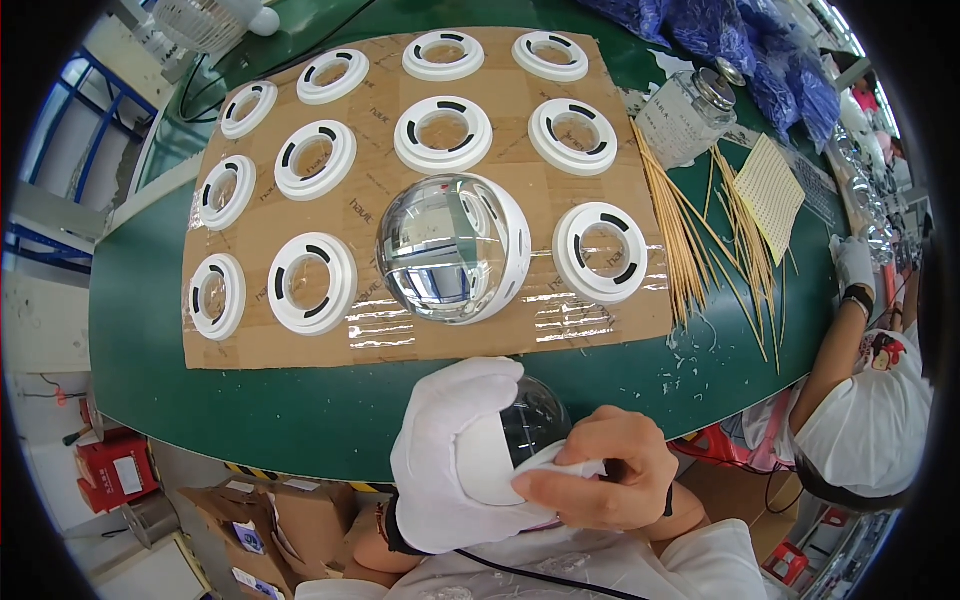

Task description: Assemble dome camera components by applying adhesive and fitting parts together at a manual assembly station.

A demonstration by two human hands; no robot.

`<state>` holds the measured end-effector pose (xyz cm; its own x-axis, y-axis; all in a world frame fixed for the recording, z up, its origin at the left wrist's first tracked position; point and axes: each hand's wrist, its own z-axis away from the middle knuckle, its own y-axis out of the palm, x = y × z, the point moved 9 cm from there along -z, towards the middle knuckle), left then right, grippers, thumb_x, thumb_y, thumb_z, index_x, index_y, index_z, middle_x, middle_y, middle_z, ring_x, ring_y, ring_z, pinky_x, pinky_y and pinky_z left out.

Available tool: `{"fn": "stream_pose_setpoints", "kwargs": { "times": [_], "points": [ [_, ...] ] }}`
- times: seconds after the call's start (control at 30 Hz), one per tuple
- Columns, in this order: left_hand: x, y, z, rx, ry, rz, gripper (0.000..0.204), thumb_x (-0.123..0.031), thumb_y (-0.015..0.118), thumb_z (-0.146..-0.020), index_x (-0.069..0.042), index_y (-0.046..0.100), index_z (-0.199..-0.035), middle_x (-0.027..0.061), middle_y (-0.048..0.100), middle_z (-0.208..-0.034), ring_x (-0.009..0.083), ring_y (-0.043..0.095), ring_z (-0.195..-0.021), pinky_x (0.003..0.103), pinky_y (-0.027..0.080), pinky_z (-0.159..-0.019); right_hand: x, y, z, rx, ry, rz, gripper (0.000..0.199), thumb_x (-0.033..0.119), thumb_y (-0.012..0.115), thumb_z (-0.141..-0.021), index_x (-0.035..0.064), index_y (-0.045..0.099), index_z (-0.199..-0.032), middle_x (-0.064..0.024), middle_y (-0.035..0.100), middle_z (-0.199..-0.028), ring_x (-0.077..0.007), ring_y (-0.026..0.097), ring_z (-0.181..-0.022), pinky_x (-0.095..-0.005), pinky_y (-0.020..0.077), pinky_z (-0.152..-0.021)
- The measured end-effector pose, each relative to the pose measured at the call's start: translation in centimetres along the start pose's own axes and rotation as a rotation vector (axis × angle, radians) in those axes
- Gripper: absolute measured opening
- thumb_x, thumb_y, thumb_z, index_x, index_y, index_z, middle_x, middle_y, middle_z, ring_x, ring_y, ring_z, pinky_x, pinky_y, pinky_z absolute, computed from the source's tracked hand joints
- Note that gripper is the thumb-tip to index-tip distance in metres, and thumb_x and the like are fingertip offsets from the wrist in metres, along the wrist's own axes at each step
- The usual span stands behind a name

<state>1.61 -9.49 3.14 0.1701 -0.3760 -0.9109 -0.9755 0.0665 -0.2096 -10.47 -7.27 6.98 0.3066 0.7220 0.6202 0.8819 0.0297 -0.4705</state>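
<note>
Close to my body, my gloved left hand (435, 440) is wrapped round a dark-domed globe (536, 412) with a smooth white part. My bare right hand (620, 465) pinches a white cloth (562, 462) between thumb and fingers, pressed to the globe's surface. Part of the globe is hidden by the glove and cloth. Ahead of my hands, a larger clear, shiny globe (435, 250) rests on its side with a white base, on a cardboard sheet (400, 345). Several white rings (312, 284) with black strips lie in rows around it.
Thin wooden sticks (672, 235) lie right of the cardboard, near a metal-topped bottle (685, 115) and a yellow dotted sheet (770, 190). Blue plastic bags (720, 40) are piled at the far right. A co-worker (865, 400) sits at right. Cardboard boxes (310, 520) stand below the green table (260, 420).
</note>
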Motion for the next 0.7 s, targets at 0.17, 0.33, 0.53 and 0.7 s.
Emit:
{"fn": "stream_pose_setpoints", "kwargs": {
  "times": [0.17,0.33,0.53,0.7],
  "points": [
    [0.1,-0.14,0.15,-0.002,0.036,0.006,0.072,-0.02,0.087,-0.055,-0.002,0.051,-0.114,0.0204,0.057,-0.114,0.0307,0.058,-0.1,0.036,0.047,-0.084,0.19,0.17,0.25,0.029,-0.062,-0.039,0.032,0.004,0.075,-0.058,0.0113,0.072,-0.089,-0.0069,0.051,-0.09,-0.0148,0.051,-0.057,-0.023,0.0418,-0.049],
    [0.04,-0.2,0.0,0.001,0.027,0.035,0.072,-0.02,0.087,-0.054,-0.003,0.051,-0.114,0.0199,0.056,-0.114,0.0303,0.058,-0.1,0.035,0.048,-0.084,0.06,0.11,0.13,0.019,-0.014,-0.011,0.032,0.004,0.075,-0.058,0.0124,0.073,-0.088,-0.0061,0.051,-0.088,-0.0145,0.05,-0.057,-0.0228,0.0418,-0.049],
    [0.54,-0.19,0.28,-0.018,-0.002,0.072,0.072,-0.02,0.088,-0.054,-0.003,0.051,-0.114,0.0198,0.056,-0.114,0.0298,0.058,-0.099,0.035,0.048,-0.083,0.39,0.17,0.32,0.01,-0.003,0.012,0.03,0.005,0.075,-0.059,0.0132,0.073,-0.088,-0.0056,0.051,-0.088,-0.0143,0.051,-0.061,-0.0227,0.0413,-0.05],
    [0.14,-0.11,0.13,-0.002,0.008,0.069,0.071,-0.02,0.087,-0.054,-0.004,0.051,-0.114,0.0197,0.056,-0.114,0.0293,0.058,-0.099,0.035,0.048,-0.083,0.14,0.17,0.44,0.03,-0.026,-0.041,0.03,0.005,0.075,-0.059,0.0133,0.073,-0.088,-0.0056,0.051,-0.09,-0.0145,0.051,-0.063,-0.0227,0.0411,-0.052]
  ]
}}
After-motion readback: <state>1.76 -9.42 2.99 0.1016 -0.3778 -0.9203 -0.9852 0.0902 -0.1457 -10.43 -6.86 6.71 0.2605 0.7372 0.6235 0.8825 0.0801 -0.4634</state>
